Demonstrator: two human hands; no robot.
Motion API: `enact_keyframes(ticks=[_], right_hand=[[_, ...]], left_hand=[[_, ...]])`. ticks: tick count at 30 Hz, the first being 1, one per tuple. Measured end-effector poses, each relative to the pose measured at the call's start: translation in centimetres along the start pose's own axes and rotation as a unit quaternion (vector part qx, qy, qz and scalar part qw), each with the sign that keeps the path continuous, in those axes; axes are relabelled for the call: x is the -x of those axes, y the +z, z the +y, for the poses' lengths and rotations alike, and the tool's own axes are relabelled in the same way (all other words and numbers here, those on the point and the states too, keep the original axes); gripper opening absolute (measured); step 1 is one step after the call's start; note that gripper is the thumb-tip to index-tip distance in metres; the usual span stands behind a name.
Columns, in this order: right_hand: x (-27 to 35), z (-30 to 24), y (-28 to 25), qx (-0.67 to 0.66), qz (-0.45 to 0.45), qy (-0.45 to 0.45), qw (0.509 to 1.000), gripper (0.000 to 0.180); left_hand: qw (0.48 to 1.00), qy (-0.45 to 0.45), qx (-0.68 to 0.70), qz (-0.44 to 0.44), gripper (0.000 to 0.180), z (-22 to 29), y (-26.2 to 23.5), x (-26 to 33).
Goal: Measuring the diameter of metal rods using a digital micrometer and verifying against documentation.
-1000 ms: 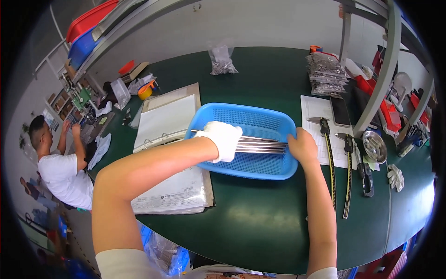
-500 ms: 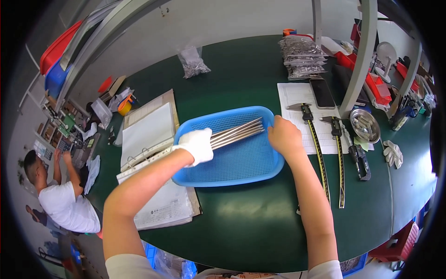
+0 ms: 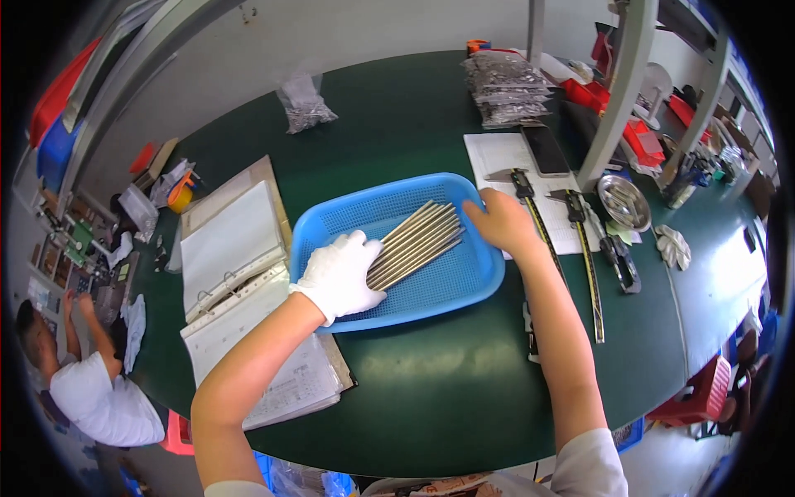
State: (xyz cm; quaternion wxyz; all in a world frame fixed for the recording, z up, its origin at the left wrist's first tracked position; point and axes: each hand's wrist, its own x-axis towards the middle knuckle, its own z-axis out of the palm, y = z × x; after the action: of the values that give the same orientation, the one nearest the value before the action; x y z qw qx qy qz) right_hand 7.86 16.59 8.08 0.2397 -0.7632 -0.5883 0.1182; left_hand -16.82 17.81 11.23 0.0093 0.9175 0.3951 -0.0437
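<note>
A blue plastic mesh basket [image 3: 397,313] stands on the green table in front of me. Several thin silvery metal rods [image 3: 421,246] lie fanned out side by side in it, slanting up to the right. My left hand [image 3: 341,276], in a white glove, is inside the basket, its thumb and fingers closed around the near left ends of the rods. The glove hides those ends. Bare, my right hand [image 3: 502,220] grips the basket's right rim, with some fingertips over the inner side.
An open ring binder [image 3: 236,240] lies left of the basket. On the right are papers, a phone [image 3: 546,151], digital calipers [image 3: 577,219], a metal bowl [image 3: 623,203] of small parts and a white glove [image 3: 673,248]. Bagged parts [image 3: 508,87] are stacked behind. A co-worker [image 3: 103,398] sits far left.
The rods, earlier a tight raised bundle in my left hand, now lie spread on the basket floor. My left hand has lowered with them. The whole view has shifted slightly.
</note>
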Motion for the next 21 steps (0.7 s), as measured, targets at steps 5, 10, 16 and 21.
enact_keyframes(ticks=[5, 10, 16, 21], right_hand=[[2.7, 0.0, -5.7, -0.158, 0.145, -0.041, 0.976, 0.036], [9.2, -3.5, -6.2, -0.17, 0.148, -0.115, 0.968, 0.022], [12.6, -12.1, 1.1, -0.05, 0.096, -0.271, 0.957, 0.031], [14.0, -14.6, 5.1, -0.125, 0.042, -0.397, 0.908, 0.015]], left_hand=[[0.925, 0.044, 0.201, 0.32, 0.017, 0.6, 0.2, 0.7], [0.834, -0.08, 0.413, 0.357, 0.035, 1.5, 0.8, -0.4], [0.664, -0.193, 0.603, 0.397, 0.076, 4.0, 1.4, -0.9], [0.707, -0.225, 0.543, 0.393, 0.077, 1.4, 0.7, 2.0]])
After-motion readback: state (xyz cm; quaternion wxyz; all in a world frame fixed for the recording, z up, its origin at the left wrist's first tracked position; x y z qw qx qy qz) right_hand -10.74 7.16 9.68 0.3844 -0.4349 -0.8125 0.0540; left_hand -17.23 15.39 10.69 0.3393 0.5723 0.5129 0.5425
